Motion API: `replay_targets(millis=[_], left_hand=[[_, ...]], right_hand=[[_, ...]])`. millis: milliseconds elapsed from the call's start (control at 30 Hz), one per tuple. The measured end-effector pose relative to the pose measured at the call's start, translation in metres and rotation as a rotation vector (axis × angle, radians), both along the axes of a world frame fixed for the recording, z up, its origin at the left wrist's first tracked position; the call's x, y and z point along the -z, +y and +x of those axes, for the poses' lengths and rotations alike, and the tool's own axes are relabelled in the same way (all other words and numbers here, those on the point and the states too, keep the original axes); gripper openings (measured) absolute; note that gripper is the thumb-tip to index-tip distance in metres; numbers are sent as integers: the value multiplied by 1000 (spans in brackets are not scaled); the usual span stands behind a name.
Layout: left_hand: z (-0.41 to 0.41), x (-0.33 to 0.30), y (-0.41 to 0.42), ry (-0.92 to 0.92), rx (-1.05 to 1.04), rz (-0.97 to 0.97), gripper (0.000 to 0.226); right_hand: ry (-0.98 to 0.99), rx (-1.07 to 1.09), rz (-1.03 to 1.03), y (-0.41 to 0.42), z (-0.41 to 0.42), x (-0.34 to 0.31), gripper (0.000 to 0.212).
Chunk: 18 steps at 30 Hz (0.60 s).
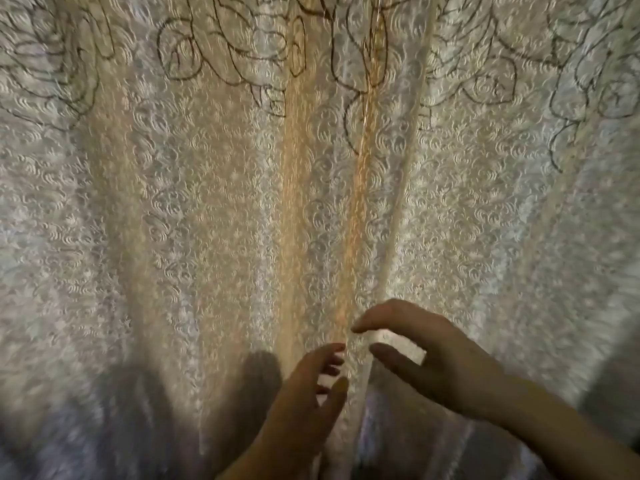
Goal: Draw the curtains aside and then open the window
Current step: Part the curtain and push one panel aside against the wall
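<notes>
Reaching low in the frame, our left hand [304,386] and right hand [426,355], fingers loosely spread and gripping nothing, meet the closed cream patterned lace curtains [214,202].

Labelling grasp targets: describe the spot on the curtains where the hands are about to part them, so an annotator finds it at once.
Pale, swirl-textured curtains with dark flower outlines near the top fill the whole view. Follow the warm orange vertical fold in the middle down to the bottom, where the left hand and right hand flank it with open fingers. It is the only orange-lit crease; neighbouring folds look whitish grey.
</notes>
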State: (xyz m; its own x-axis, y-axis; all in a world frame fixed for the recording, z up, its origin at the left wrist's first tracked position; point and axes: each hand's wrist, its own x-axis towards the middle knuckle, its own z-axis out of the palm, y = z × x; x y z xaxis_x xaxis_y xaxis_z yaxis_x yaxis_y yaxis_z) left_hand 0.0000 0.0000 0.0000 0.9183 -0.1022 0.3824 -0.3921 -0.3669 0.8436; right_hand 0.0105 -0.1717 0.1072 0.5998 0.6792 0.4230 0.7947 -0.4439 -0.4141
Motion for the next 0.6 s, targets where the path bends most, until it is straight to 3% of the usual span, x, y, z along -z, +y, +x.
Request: replay_targets(millis=[133,200,267,333,400,500,600], left_hand=[[40,-4,-24,-188,-159,58,48],[53,2,-34,-224,-205,69,62],[61,11,-39,-215,-213,59,70],[74,17,-44,-203,-190,103,72],[84,22,-51,-184,-171,156,71],[99,19,-64,-169,-138,152,76],[115,8,-86,-111,-122,148,80]], right_hand=[[-653,-9,-508,28,35,-31,25],[-871,5,-812,30,50,-34,36],[-879,68,-1088,24,61,-36,55],[-937,117,-1227,18,74,-39,62],[-993,135,-1290,14,86,-39,53],[-892,228,-1343,5,105,-39,26],[-821,315,-1345,-18,122,-37,25]])
